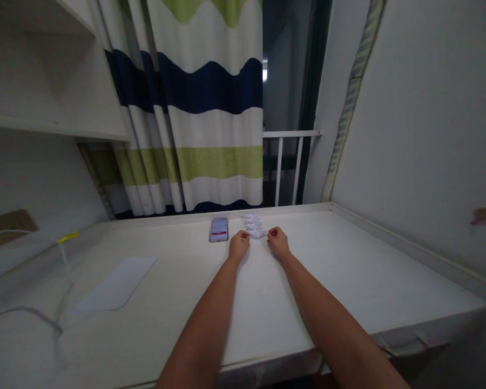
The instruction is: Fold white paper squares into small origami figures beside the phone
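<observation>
Several folded white paper pieces (251, 219) stand in a row near the back edge of the white desk (178, 286). The nearest folded paper (257, 234) lies between my two hands. My left hand (240, 243) pinches its left end with thumb and fingers. At its right end, my right hand (278, 241) is closed in a pinch on the tip. The exact shape of the folds is too small to make out. Just left of my left hand, a phone (219, 229) lies face up with its screen lit.
A flat white sheet of paper (117, 283) lies on the left part of the desk. Further left runs a white cable (28, 309) with a yellow tag (67, 237). Behind the desk hang striped curtains (214, 162) beside a white railing (291, 134). A wall (421, 135) borders the right side.
</observation>
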`<state>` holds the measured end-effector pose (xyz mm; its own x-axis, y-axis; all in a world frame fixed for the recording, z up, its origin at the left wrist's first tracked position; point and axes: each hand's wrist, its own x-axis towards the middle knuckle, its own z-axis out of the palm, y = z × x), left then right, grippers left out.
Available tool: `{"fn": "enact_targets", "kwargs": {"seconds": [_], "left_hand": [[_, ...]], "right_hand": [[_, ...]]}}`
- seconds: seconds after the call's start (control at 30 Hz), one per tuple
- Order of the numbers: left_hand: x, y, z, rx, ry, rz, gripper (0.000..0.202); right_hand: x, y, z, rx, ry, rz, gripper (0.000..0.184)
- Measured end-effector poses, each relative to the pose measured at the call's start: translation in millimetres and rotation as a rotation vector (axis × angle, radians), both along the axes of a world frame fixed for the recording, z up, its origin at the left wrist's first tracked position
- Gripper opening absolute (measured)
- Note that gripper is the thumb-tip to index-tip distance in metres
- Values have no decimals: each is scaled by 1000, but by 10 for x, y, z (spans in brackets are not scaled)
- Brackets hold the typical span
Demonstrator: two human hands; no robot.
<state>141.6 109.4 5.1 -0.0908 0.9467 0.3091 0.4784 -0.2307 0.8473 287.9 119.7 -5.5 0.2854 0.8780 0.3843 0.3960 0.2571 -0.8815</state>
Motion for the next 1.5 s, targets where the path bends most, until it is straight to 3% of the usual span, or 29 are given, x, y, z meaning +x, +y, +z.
{"fn": "enact_targets", "kwargs": {"seconds": [0.27, 0.5, 0.63, 0.77, 0.97, 1.13, 1.33, 1.5], "left_hand": [[-94, -250, -5, 3, -81, -68, 13], [-329, -562, -18, 20, -157, -75, 13], [-663, -703, -20, 17, -128, -74, 11], [-1148, -787, -4, 40, -131, 29, 11], [-1725, -821, 11, 61, -181, 212, 13], [-1750, -781, 5, 65, -139, 234, 16], [-1682, -779, 9, -24, 155, 186, 16], [-1663, -787, 3, -32, 203, 227, 19]], "right_hand": [[-45, -157, 5, 8, 71, 57, 13], [-341, -434, -18, 22, 54, 153, 11], [-530, -511, -35, -3, -22, 205, 11], [-744, -531, -24, -11, -124, 204, 12], [-1368, -624, 47, -49, -255, 275, 14], [-1712, -676, 59, 39, -379, 398, 12], [-1634, -619, 7, -15, -197, 517, 14], [-1625, -639, 20, -12, -225, 556, 14]]}}
